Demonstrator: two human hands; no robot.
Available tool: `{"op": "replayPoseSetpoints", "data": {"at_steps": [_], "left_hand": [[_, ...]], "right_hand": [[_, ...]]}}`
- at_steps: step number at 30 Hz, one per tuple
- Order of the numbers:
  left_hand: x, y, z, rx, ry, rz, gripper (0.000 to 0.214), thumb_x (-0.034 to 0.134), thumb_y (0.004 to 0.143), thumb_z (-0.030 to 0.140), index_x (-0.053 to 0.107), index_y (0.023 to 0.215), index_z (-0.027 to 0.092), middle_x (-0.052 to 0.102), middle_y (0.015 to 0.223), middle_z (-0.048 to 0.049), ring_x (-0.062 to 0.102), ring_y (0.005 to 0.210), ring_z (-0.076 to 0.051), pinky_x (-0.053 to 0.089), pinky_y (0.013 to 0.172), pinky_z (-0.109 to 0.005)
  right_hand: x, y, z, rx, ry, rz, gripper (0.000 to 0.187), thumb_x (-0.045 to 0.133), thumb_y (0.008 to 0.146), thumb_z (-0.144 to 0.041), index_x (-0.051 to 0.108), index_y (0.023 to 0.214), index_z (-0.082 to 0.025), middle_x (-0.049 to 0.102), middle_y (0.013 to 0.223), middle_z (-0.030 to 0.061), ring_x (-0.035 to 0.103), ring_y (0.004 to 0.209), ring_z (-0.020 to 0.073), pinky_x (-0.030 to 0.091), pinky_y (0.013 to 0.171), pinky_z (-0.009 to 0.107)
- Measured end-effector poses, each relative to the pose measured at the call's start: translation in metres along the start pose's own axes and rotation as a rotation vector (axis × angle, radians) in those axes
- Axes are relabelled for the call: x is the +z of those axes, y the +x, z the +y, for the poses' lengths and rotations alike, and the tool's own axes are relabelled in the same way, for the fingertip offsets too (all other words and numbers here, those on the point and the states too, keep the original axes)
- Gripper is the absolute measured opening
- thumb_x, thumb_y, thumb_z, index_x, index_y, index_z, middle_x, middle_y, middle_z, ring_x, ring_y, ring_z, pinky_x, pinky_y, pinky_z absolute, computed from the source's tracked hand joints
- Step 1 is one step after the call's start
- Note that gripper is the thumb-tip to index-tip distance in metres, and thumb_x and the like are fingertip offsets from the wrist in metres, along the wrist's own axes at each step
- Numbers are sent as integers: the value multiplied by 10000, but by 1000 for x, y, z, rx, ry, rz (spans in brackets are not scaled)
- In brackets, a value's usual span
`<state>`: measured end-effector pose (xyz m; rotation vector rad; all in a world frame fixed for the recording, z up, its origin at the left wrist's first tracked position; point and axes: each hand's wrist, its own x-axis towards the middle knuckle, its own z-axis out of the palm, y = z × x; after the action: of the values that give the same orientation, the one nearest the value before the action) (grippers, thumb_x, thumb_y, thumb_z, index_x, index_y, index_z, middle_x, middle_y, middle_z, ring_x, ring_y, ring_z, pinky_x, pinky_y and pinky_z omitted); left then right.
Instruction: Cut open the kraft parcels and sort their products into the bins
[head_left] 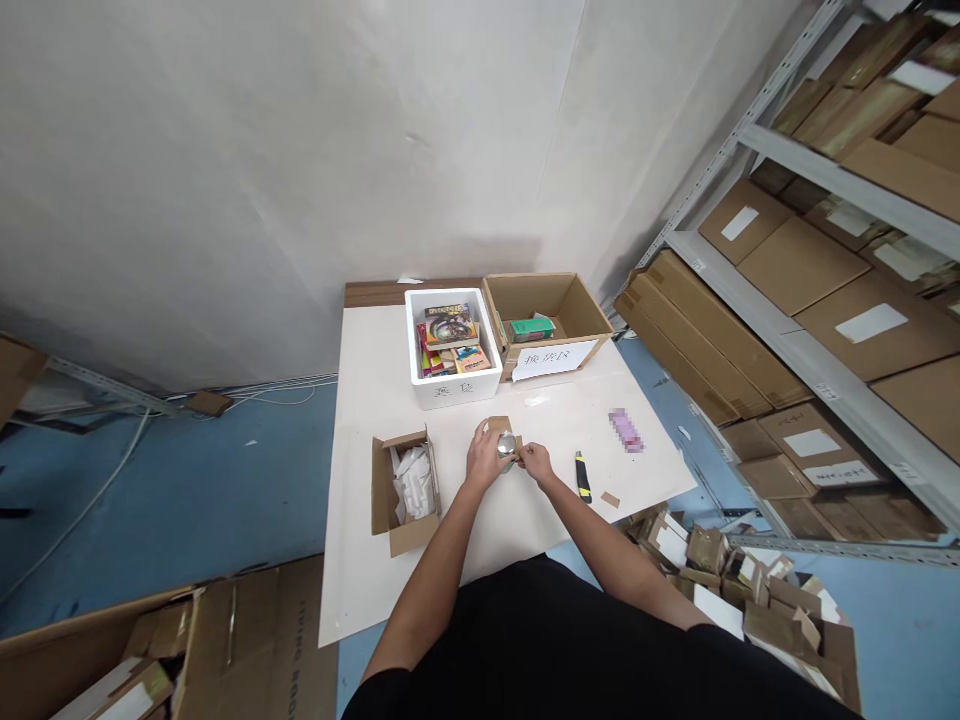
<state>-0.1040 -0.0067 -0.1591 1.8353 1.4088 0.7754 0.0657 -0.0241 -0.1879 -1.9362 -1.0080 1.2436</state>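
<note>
Silver round tin [507, 444] mid-tabletop [360, 400], gripped in left hand [486, 458]; right hand [535, 462] pinches cardboard [519, 445] beside it. Carton [415, 537] at left already open, white packing [412, 480] inside. Whether cardboard encloses tin: cannot tell.

Just a plain black fabric top [555, 650] is worn here, pretty basic tbh, cut with short black sleeves [386, 692], so both forearms [442, 560] are left bare, left hand [484, 458] and right hand [535, 463] too.
</note>
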Motion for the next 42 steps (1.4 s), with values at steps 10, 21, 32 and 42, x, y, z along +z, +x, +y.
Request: {"op": "replayPoseSetpoints", "data": {"at_steps": [10,21,32,42], "left_hand": [[21,-8,-44,-334,-262,172,471,493,992,462,611,1384,228,618,1484,-161,511,1453,-325,389,1212,-538],[6,2,-52,-218,-414,-179,532,749,709,233,689,1237,234,516,1596,-126,487,1472,-303,499,1098,-426],[-2,-7,-55,-160,-210,-173,394,662,798,191,730,1180,258,664,1436,-80,600,1357,-271,539,1075,-432],[8,-21,-67,-157,-254,-113,488,745,750,185,708,1231,257,691,1374,-105,682,1245,-277,559,1064,-446]], "right_hand": [[-7,-5,5,-18,49,-57,194,635,848,-378,636,976,-233,700,888,-4,709,773,176,590,683,293],[-10,-22,17,-243,50,-229,553,736,763,-340,633,1296,-238,660,1314,77,671,1062,226,543,983,422],[8,-14,31,-357,-150,-104,377,591,850,-257,644,1223,-250,665,1304,71,710,955,209,580,956,433],[10,-4,46,-299,-59,-141,502,633,775,-190,612,1269,-275,695,1258,56,735,997,224,601,941,430]]}}
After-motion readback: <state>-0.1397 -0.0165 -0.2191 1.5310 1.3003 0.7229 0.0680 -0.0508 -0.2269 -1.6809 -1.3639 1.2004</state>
